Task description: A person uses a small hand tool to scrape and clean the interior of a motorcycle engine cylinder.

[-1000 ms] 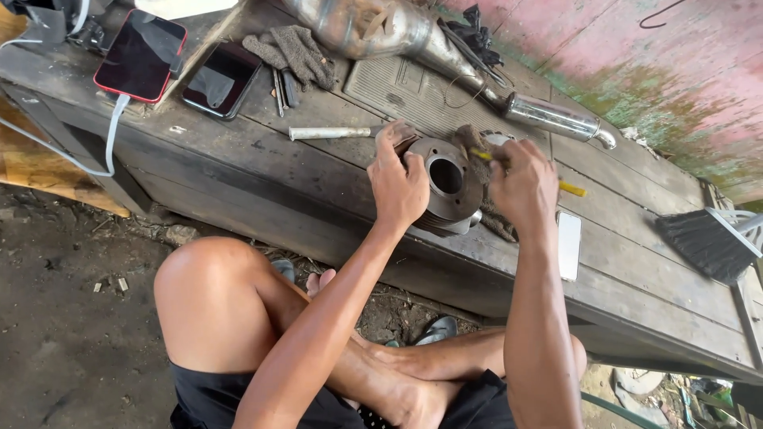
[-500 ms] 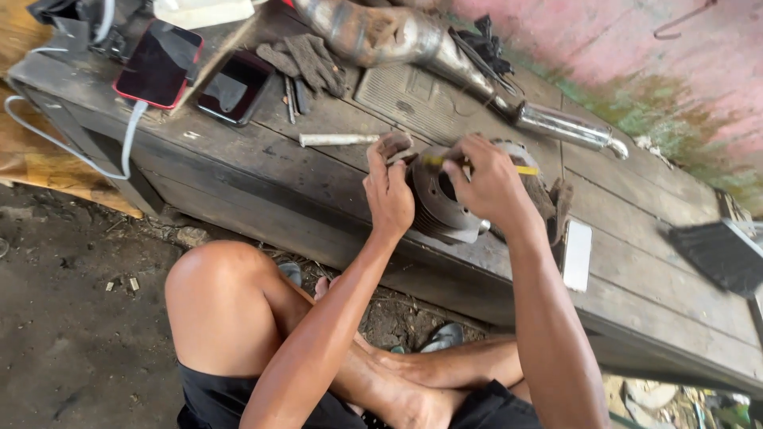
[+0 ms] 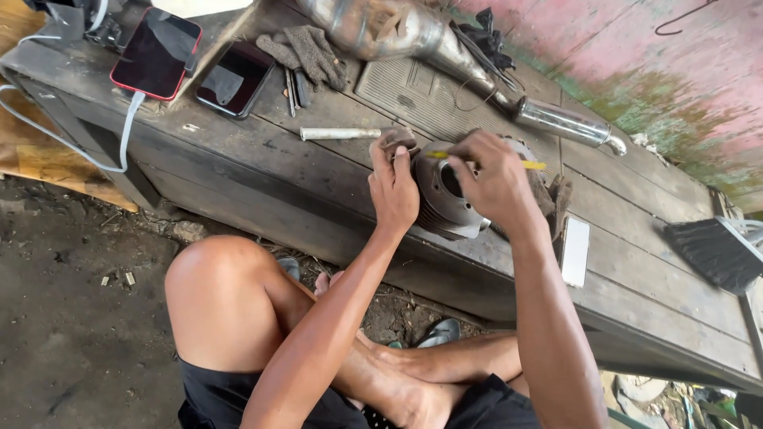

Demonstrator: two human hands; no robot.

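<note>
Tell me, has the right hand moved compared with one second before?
Yes. The right hand moved left, from beside the metal cylinder to over its bore.

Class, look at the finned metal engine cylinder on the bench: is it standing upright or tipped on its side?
Tipped: the finned metal engine cylinder shows its round bore sideways, steadied by the left hand.

Rusty finned cylinder (image 3: 439,199) tilted on bench, yellow pencil (image 3: 531,165) above.
</note>
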